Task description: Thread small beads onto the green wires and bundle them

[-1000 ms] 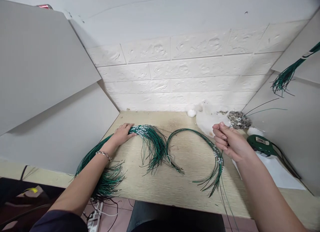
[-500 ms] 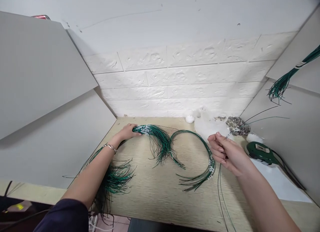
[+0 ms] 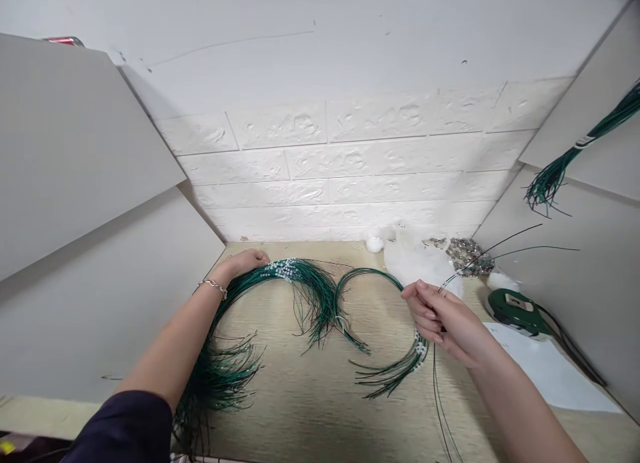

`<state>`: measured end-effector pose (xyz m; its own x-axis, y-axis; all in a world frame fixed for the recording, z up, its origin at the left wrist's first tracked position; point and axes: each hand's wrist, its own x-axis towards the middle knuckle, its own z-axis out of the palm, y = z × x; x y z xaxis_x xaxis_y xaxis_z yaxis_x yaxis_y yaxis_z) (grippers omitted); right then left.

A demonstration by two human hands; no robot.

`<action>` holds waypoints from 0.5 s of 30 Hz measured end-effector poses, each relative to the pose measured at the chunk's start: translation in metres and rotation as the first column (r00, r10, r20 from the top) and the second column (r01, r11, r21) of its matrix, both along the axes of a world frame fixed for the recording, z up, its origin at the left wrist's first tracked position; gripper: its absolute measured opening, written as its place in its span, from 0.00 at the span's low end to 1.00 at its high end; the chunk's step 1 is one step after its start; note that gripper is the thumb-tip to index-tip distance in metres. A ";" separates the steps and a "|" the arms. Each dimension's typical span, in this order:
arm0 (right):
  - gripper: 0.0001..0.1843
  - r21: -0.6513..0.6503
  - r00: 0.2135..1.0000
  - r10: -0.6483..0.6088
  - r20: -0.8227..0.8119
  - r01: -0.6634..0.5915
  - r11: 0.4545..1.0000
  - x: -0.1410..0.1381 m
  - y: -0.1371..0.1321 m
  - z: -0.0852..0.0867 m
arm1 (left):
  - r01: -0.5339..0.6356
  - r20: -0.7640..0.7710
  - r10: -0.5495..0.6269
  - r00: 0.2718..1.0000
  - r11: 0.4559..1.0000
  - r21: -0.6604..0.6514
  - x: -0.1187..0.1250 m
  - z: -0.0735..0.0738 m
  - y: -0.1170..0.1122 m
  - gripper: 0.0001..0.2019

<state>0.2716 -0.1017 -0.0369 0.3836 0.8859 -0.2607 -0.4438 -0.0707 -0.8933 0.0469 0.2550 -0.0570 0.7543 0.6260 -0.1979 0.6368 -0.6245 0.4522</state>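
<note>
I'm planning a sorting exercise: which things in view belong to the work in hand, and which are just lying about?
In use, seemingly: loose wires in the right hand; large wire bundle by the left hand; small wire bundle.

Lying about, seemingly: tape measure; paper.

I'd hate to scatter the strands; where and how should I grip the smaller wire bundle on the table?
Probably from above, pinching the smaller wire bundle at the top of its arc: it runs narrow there, while its beaded end fans apart. Stay left of the right hand.
</note>
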 end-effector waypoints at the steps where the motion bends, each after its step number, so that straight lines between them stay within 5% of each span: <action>1: 0.19 0.002 1.000 -0.001 0.003 0.001 1.000 0.000 0.000 0.000 | 0.025 -0.038 -0.026 0.999 0.999 -0.041 0.001 0.002 0.001 0.12; 5: 0.20 0.001 1.000 0.000 0.014 0.000 1.000 0.000 -0.001 0.000 | 0.049 -0.081 -0.055 0.995 0.996 -0.074 0.004 0.009 0.002 0.12; 15: 0.21 -0.017 0.993 -0.039 0.112 0.041 0.999 -0.003 0.007 0.000 | -0.019 0.112 0.017 0.994 1.000 0.015 0.029 0.003 -0.003 0.11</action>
<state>0.2683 -0.0949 -0.0372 0.4461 0.8646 -0.2311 -0.3437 -0.0728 -0.9362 0.0762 0.2523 -0.0535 0.7598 0.6419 -0.1030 0.5940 -0.6210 0.5114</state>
